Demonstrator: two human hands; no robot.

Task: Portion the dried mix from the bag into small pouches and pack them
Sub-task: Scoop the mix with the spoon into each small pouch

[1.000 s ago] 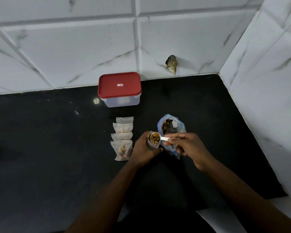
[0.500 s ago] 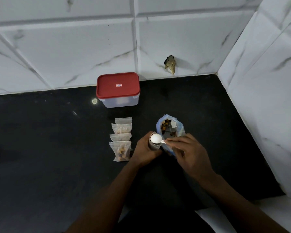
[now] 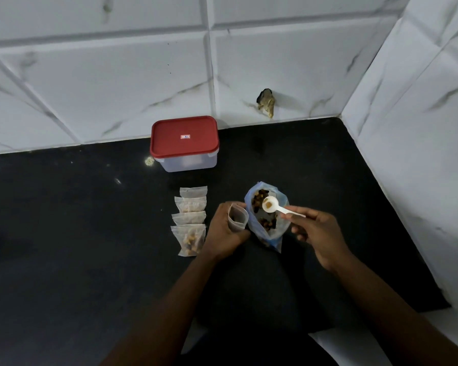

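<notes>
A blue-tinted bag (image 3: 271,235) of dark dried mix stands open on the black counter. My right hand (image 3: 319,235) holds a white plastic spoon (image 3: 273,206) over the bag's mouth, with one small brown piece left in its bowl. My left hand (image 3: 224,233) grips a small clear pouch (image 3: 238,217) upright with its mouth held open, just left of the bag. Several small clear pouches (image 3: 190,220) lie in a column to the left of my left hand, the nearest (image 3: 191,240) visibly holding mix.
A clear plastic box with a red lid (image 3: 184,142) stands shut against the back tiles. White marbled tile walls close the back and right side. A dark lump (image 3: 266,101) sticks on the back wall. The counter's front edge runs near my right forearm.
The spoon tipped its load of mix into the pouch in my left hand, then swung right, back over the open bag. My left hand stayed in place.
</notes>
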